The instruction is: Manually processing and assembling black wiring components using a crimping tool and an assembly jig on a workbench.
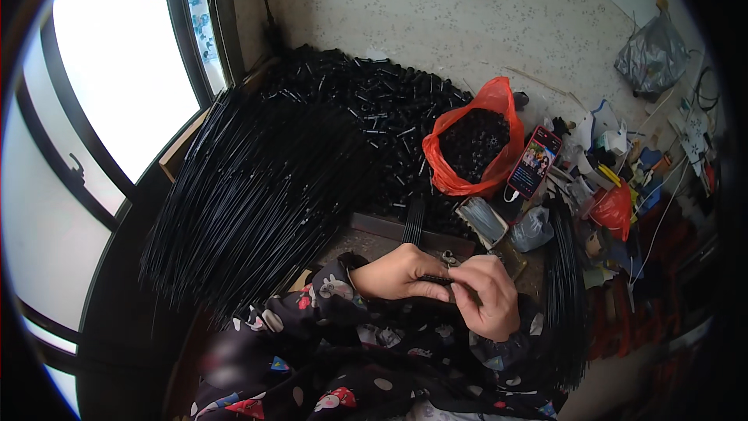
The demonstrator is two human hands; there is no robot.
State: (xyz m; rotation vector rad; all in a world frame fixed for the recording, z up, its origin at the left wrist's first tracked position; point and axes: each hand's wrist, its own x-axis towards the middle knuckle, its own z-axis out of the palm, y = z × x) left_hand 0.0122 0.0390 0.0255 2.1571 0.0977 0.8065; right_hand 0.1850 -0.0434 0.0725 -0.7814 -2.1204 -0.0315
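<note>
My left hand (401, 273) is closed round a small bundle of thin black rods (414, 222). The bundle runs away from me past the knuckles, and its near ends show between thumb and fingers. Close beside it, the fingers of my right hand (488, 296) are pinched together at those near ends. Whatever is between the right fingertips is hidden or too small to name. A large sheaf of long thin black rods (249, 187) lies to the left of my hands. Behind it spreads a heap of short black tubular parts (389, 101), some with silvery pieces.
An orange-red plastic bag (444, 177) holds small black parts. Beside it are a lit phone (535, 161), a box of thin pale sticks (483, 220) and a grey plastic bag (533, 230). More black rods (562, 296) hang at right, near clutter. A window (117, 39) stands left.
</note>
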